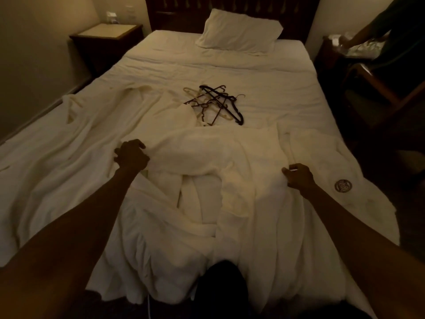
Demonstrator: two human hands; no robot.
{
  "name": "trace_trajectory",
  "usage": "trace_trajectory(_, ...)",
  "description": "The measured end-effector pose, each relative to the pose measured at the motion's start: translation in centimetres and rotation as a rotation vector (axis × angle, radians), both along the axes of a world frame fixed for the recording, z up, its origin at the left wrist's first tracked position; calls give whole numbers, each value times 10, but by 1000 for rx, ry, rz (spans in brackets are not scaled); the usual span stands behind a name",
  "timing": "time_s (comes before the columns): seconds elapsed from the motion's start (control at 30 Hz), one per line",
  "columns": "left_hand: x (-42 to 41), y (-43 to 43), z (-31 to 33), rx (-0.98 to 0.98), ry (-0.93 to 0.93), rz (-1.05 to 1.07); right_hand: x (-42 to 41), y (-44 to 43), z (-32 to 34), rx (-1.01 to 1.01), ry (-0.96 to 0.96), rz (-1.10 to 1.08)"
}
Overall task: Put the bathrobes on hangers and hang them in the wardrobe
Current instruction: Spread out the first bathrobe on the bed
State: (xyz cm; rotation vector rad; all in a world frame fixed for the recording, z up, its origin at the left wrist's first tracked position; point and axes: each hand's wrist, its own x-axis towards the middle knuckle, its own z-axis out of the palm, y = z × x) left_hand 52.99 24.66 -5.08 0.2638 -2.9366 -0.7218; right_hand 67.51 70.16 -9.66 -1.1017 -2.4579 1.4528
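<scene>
A white bathrobe [213, 162] lies rumpled across the foot of the bed [264, 88]. My left hand [131, 155] grips its cloth on the left side. My right hand [299, 177] pinches a fold of it on the right. More white robe cloth spreads to the left [92, 125], and on the right another piece carries a round dark logo [343, 186]. A tangled pile of several hangers [216, 103], some black and some pale, rests on the sheet beyond the robe, out past both hands.
A white pillow [239, 31] leans at the dark headboard. A dark nightstand [105, 42] stands at the left of the bed. At the right, another person's arm [365, 35] reaches over a second nightstand, with a wooden chair [377, 88] below. No wardrobe is in view.
</scene>
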Motion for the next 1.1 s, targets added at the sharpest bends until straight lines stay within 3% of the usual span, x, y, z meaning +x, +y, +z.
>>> trace_trajectory(0.07,11,19,-9,-175,-47,-19,14,5,6,-139,-1,70)
trace_trajectory(0.13,22,58,-13,-198,135,-179,26,19,9,-5,-37,128)
trace_trajectory(0.2,34,106,-12,-31,229,-363,43,39,8,251,-82,149)
trace_trajectory(0.3,59,191,-2,166,76,-524,78,70,4,421,-140,143)
trace_trajectory(0.47,113,315,-21,390,-125,-817,133,98,-6,379,-419,255)
trace_trajectory(0.6,155,379,-37,715,-564,-643,154,91,-13,403,-422,327)
trace_trajectory(0.67,171,396,-40,766,-758,-502,156,85,-9,406,-416,338)
trace_trajectory(0.83,175,398,-23,881,-1001,-397,153,58,22,349,-285,404)
trace_trajectory(0.97,167,388,-6,995,-892,-386,166,45,36,-57,-260,542)
trace_trajectory(1.1,163,378,-1,1014,-660,-303,196,51,23,87,-553,594)
